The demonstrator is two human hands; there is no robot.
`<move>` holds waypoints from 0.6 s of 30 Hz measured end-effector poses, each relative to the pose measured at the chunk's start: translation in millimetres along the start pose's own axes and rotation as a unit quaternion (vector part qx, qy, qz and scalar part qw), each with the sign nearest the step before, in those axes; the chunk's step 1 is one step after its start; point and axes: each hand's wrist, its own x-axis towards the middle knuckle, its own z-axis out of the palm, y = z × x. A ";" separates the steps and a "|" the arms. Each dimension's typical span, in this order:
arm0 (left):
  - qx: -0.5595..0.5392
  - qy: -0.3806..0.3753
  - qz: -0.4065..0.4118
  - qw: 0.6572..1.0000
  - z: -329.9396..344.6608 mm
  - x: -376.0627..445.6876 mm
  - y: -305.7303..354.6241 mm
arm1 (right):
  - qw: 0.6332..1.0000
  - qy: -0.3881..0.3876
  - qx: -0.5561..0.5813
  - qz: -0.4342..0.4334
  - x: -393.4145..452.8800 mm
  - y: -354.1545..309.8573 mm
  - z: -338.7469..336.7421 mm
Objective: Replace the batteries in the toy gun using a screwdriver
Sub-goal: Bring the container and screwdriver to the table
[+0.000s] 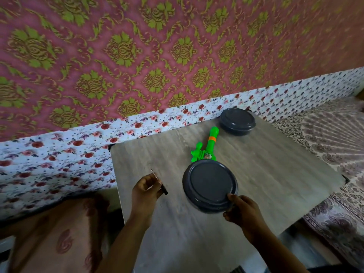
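Toy gun [204, 149] waits on the desk [275, 174] while the person gets the tool ready.

It lies flat between two round dark boxes with lids, the near box [210, 185] and the far box [237, 121]. Its long body runs from the near box up toward the far one, with the round tip pointing away and a little right. The left hand [146, 187] pinches a thin screwdriver [159, 182] with its metal tip pointing away. The right hand [241, 210] grips the edge of the near box. This looks like the start: nothing on the gun looks opened yet. Next, the gun probably needs turning to find the screw on its battery door.
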 end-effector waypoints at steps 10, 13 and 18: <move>-0.020 0.074 0.011 0.997 118.3 37.8 -36.3 | 0.998 -0.057 0.002 0.027 130.5 -30.5 -62.2; -0.006 0.082 0.026 0.996 176.0 52.2 -55.2 | 0.997 -0.073 -0.026 0.008 181.5 -45.5 -109.6; 0.035 0.089 0.022 0.995 254.6 65.5 -95.5 | 0.998 -0.058 -0.028 0.005 247.0 -71.7 -196.6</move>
